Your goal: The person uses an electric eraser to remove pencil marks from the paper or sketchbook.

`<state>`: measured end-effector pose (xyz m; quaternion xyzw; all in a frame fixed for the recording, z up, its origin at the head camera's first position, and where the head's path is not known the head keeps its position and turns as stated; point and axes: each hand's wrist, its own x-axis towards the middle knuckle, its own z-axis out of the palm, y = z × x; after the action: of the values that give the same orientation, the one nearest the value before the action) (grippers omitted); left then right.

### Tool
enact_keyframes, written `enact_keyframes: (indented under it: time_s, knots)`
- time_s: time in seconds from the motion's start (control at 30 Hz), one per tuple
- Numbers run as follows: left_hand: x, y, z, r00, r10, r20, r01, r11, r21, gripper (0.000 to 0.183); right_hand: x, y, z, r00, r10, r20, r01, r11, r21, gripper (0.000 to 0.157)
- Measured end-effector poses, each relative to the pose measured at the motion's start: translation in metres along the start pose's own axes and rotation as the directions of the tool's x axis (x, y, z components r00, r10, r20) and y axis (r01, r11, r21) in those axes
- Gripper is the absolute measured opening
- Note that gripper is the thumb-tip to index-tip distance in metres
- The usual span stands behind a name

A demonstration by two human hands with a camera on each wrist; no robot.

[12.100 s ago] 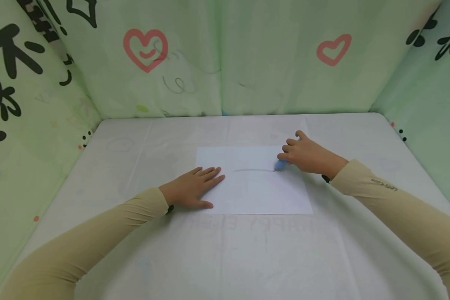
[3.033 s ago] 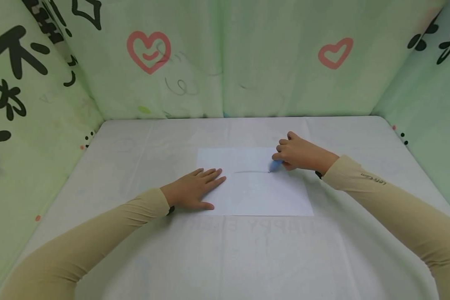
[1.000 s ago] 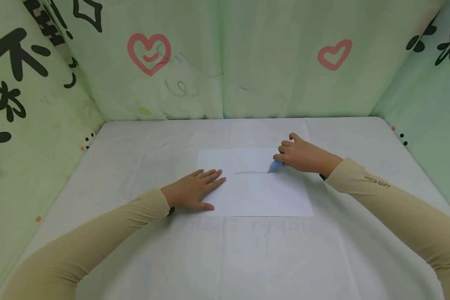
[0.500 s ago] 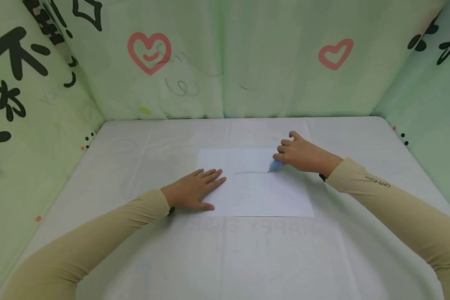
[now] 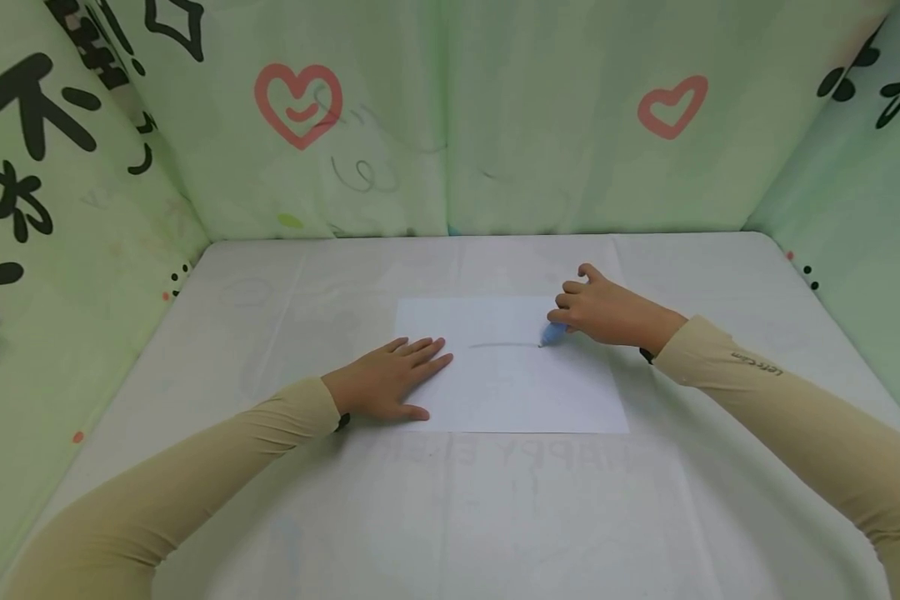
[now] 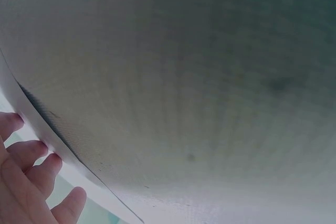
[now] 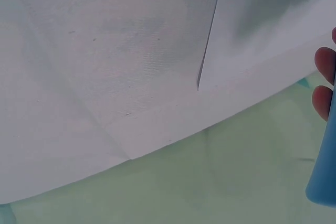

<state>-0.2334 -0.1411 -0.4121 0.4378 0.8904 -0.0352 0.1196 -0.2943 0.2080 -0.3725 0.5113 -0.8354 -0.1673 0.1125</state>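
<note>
A white sheet of paper (image 5: 510, 392) lies on the white-covered table, with a faint grey, slightly curved line (image 5: 502, 344) across its upper middle. My left hand (image 5: 390, 379) rests palm down with spread fingers over the sheet's left edge. Near the paper's right side, my right hand (image 5: 607, 308) holds a thick blue pen (image 5: 552, 333) low between thumb and fingers. Its dark tip is at the line's right end; whether it touches the paper is too small to tell. In the right wrist view the pen's rounded blue end (image 7: 323, 177) shows beside the fingertips (image 7: 323, 102).
The table (image 5: 330, 517) has a white cover with creases and faint mirrored lettering (image 5: 540, 452) in front of the paper. Pale green printed curtains (image 5: 540, 125) with hearts and black figures stand along the back and both sides.
Compared with twelve seconds ago, the right hand and pen tip are slightly further left. Over the last second the pen shifts a little right. The left hand stays in place.
</note>
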Motion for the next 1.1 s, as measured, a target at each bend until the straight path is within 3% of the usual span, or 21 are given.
enact_keyframes:
  time_s: [0.7, 0.93, 1.1]
  knots:
    - [0.0012, 0.0009, -0.0015, 1.000, -0.001, 0.017, 0.001, 1.000, -0.004, 0.084, 0.0023, 0.0008, 0.0002, 1.000, -0.010, -0.018, 0.010, 1.000, -0.004, 0.023]
    - [0.0018, 0.0003, -0.0015, 1.000, 0.003, 0.017, -0.003, 1.000, -0.003, 0.084, 0.0013, 0.0005, -0.0019, 1.000, -0.018, 0.012, 0.018, 1.000, -0.010, 0.023]
    - [0.0016, -0.0004, 0.0000, 1.000, 0.000, 0.020, -0.001, 1.000, 0.003, 0.085, 0.0036, 0.0006, -0.0002, 1.000, -0.016, -0.016, 0.016, 1.000, -0.001, 0.023]
